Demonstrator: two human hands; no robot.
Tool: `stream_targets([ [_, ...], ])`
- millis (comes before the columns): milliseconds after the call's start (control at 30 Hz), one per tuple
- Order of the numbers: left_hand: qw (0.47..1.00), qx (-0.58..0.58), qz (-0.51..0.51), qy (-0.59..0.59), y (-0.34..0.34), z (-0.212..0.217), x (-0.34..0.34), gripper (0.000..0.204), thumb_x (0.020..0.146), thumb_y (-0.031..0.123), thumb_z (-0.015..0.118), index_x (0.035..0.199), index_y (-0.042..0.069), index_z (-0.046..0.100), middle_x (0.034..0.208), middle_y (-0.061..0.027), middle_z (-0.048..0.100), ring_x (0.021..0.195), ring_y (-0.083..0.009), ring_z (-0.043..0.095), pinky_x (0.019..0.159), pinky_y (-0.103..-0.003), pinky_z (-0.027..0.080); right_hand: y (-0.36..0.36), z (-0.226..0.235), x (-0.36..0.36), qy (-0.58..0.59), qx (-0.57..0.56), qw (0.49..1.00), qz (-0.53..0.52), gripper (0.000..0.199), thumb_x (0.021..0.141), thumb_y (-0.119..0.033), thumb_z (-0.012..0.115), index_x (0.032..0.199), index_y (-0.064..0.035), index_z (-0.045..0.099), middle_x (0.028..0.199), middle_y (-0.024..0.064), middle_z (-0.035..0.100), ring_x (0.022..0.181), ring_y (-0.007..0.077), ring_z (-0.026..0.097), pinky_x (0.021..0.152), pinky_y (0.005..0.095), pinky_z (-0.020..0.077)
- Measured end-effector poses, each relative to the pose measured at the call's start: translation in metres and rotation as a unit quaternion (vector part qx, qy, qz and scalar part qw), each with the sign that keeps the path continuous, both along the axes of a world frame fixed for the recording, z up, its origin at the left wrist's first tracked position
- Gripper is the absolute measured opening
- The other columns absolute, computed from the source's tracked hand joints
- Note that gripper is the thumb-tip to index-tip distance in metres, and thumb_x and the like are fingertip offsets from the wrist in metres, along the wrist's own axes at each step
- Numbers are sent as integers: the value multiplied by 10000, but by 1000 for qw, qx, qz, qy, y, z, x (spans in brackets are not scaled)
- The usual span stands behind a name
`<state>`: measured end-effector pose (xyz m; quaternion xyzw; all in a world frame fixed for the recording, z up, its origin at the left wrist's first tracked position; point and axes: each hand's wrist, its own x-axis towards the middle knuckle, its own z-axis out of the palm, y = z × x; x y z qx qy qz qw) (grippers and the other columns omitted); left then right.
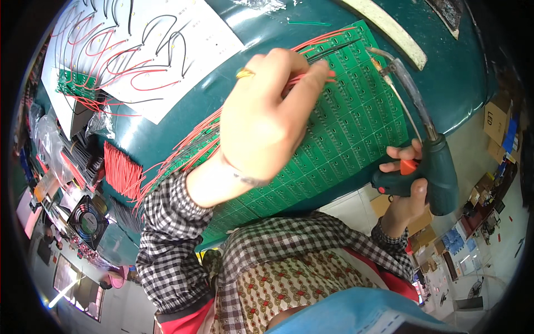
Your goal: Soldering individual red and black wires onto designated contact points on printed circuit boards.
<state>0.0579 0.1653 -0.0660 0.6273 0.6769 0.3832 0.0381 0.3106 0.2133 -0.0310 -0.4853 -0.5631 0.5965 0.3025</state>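
Observation:
My left hand point(264, 114) is closed over a large green circuit board panel point(356, 128). Between its thumb and fingers are red wires point(295, 82), whose short ends stick out past the fingertips. My right hand point(409, 209) grips a dark green soldering gun point(442, 172) with an orange trigger. The gun's bent tip and thin solder feed tube reach the panel's far right corner. Red and black wires point(334, 47) lie along the panel's far edge. More wires point(197, 133) run beneath my left wrist; exactly how many wires the hand holds is hidden.
On the left are a white sheet point(203, 33) with loose red and black wires, a small green board point(75, 83), a red wire bundle point(121, 171) and a black fan point(88, 221). A curved pale strip point(392, 28) lies at the far right. Cardboard boxes point(497, 121) stand beyond the green table.

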Motion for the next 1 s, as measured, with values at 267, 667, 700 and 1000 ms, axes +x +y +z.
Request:
stream_targets([
  [267, 995, 55, -13, 77, 4, -22, 1, 254, 686, 40, 672, 935, -7, 650, 813, -60, 527, 652, -177, 512, 544, -266, 431, -1, -3, 1, -15, 23, 998, 50, 735, 862, -482, 558, 1243, 135, 434, 991, 167, 584, 935, 307, 626, 619, 333, 587],
  [667, 995, 60, -16, 81, 2, -24, 1, 244, 672, 56, 682, 907, -2, 646, 824, -65, 532, 638, -177, 513, 515, -267, 425, -5, -2, 1, -19, -6, 994, 105, 704, 856, -446, 573, 1231, 138, 454, 932, 130, 568, 873, 281, 620, 653, 349, 577],
  [700, 994, 63, -20, 86, 3, -25, 1, 242, 672, 55, 679, 904, -1, 646, 826, -67, 531, 643, -178, 515, 516, -266, 425, -5, -2, 2, -17, -12, 994, 105, 705, 856, -443, 576, 1229, 142, 451, 931, 131, 568, 867, 278, 619, 655, 348, 575],
  [1000, 995, 58, -22, 78, 3, -25, 0, 241, 653, 56, 659, 889, 5, 643, 830, -68, 521, 655, -181, 513, 524, -262, 427, -4, -4, 2, -15, -17, 991, 128, 710, 858, -430, 591, 1231, 153, 431, 895, 123, 562, 802, 239, 606, 665, 345, 545],
])
